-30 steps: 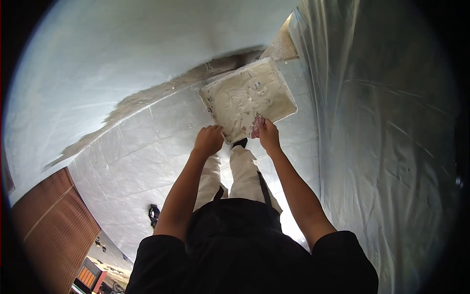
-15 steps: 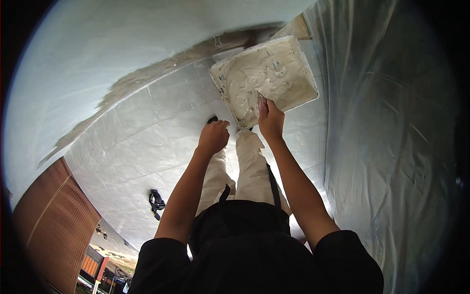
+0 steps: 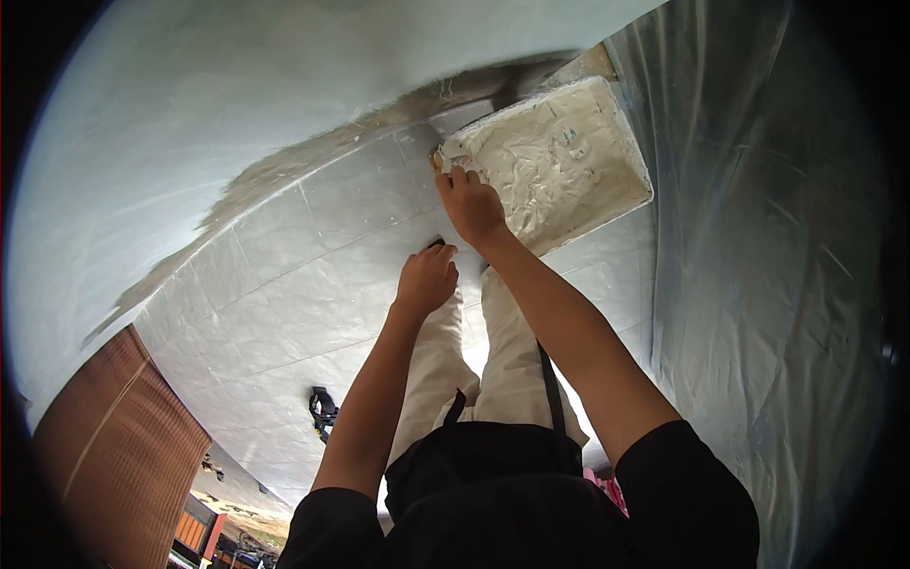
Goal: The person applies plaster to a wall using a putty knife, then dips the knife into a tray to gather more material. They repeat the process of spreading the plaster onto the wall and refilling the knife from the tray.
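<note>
A rectangular tray (image 3: 652, 180) with pale rims holds creamy off-white paste (image 3: 540, 171), ridged and smeared all over. At its left corner my right hand (image 3: 471, 204) is closed on a small paste-smeared tool (image 3: 463, 163), perhaps a putty knife; fingers hide most of it. A yellowish-brown bit shows beyond my fingertips, on the tray's edge. Below and left of the tray, my left hand (image 3: 427, 280) hangs with loosely curled fingers, nothing visible in them. It hovers in front of my trouser leg and a dark shoe (image 3: 436, 243).
A pale wall (image 3: 246, 85) with a rough grey-brown strip along its base runs across the upper left. Grey sheeting (image 3: 275, 284) covers the floor. Clear plastic (image 3: 768, 284) hangs at right. A black strap-like item (image 3: 322, 410) lies on the floor; a brown ribbed panel (image 3: 123, 427) stands lower left.
My right hand has moved left, from over the paste to the tray's left corner, with the tool. My left hand stays curled near my leg. The whole view has shifted slightly.
</note>
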Tool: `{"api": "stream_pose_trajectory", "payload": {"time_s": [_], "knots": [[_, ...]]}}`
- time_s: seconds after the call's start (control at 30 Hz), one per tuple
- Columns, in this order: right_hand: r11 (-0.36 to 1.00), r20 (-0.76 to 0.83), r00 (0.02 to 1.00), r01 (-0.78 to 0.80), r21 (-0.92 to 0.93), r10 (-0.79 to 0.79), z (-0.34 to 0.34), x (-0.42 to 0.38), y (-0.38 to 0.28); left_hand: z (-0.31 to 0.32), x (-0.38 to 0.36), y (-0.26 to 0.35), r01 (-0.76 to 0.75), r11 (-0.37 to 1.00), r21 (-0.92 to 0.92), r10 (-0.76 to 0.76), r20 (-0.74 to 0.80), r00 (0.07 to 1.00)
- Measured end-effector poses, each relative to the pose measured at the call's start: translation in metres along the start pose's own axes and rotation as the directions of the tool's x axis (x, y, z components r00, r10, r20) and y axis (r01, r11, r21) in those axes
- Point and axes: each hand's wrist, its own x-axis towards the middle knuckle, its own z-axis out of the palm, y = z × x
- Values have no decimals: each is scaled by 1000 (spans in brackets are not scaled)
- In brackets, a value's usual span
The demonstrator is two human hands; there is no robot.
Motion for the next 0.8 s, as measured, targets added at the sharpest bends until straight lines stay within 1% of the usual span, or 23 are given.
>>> {"api": "stream_pose_trajectory", "payload": {"time_s": [0.07, 0.17, 0.27, 0.4, 0.47, 0.53, 0.63, 0.77, 0.8], "knots": [[998, 19, 1000, 22, -56, -21, 10, 1, -7, -1, -1, -9, 5, 1000, 14, -5, 18, 1000], [993, 8, 999, 50, -107, -49, 25, 2, -15, -5, -3, -20, 20, 999, 32, -22, 64, 998], [991, 16, 1000, 26, -131, -24, 33, 1, -21, -8, -5, -26, 31, 997, 75, -39, 107, 993], [992, 34, 999, -16, -123, 20, 30, 5, -23, -6, -11, -35, 47, 998, 50, -53, 118, 992], [987, 56, 995, -74, -144, 83, 32, 11, -22, -5, -14, -38, 58, 997, 43, -63, 123, 990], [985, 64, 992, -96, -140, 105, 36, 17, -20, -4, -17, -38, 85, 995, 53, -94, 192, 977], [983, 91, 987, -117, -140, 130, 44, 17, -24, -2, -21, -40, 100, 993, 64, -112, 220, 969], [977, 110, 981, -139, -160, 158, 52, 17, -30, 0, -27, -46, 97, 991, 91, -116, 235, 965], [977, 106, 981, -141, -163, 159, 52, 18, -31, 1, -28, -48, 86, 994, 71, -99, 211, 973]]}}
